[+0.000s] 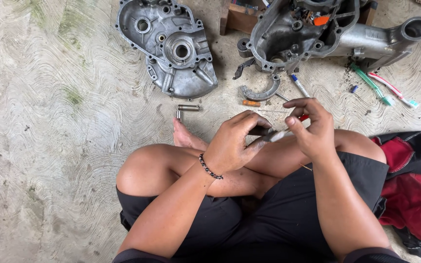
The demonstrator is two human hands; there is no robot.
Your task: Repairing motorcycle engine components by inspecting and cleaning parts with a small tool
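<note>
Small dark part pinched between both hands over the crossed legs.

The left hand (235, 141) grips the dark part (260, 131) with closed fingers; the right hand (313, 127) pinches a thin tool (288, 130) slanting toward it.

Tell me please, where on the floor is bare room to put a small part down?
The widest bare patch of concrete floor lies left of the engine cover and of the bent knee. It is crowded ahead of the left hand and right hand: pins, curved metal piece, engine casing, toothbrushes. The red and black cloth fills the right.
</note>
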